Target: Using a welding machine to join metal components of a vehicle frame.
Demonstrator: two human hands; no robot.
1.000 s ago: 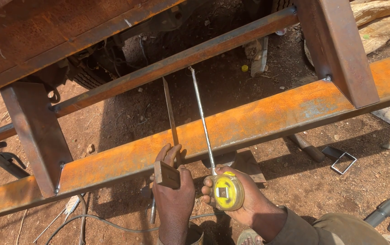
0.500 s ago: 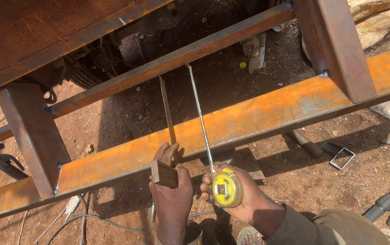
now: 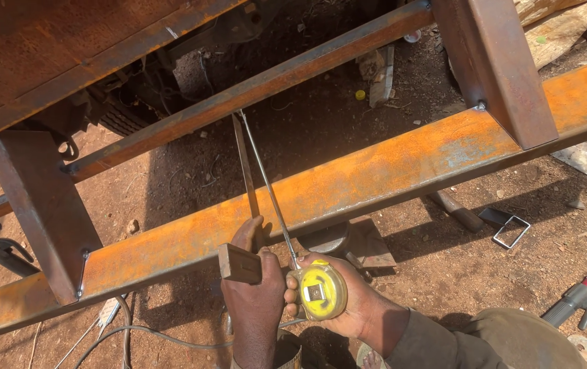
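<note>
My right hand (image 3: 348, 301) grips a yellow tape measure (image 3: 318, 292) just in front of a rusty orange steel beam (image 3: 389, 167). Its metal blade (image 3: 266, 184) runs across the beam to a farther rusty rail (image 3: 266, 82). My left hand (image 3: 256, 294) holds the near end of a flat rusty steel bar (image 3: 244, 171), whose short square end block (image 3: 240, 264) rests by my knuckles. The bar lies beside the blade and spans both beams.
Two rusty uprights (image 3: 41, 212) (image 3: 495, 68) join the frame. On the dirt lie a hammer (image 3: 457, 212), a small rectangular metal loop (image 3: 509, 227), a red-handled tool (image 3: 577, 297), a cable (image 3: 150, 331) and a yellow cap (image 3: 360, 95).
Both hands with the tape measure and bar have shifted slightly left along the beam. The tape blade and bar now meet the far rail further left.
</note>
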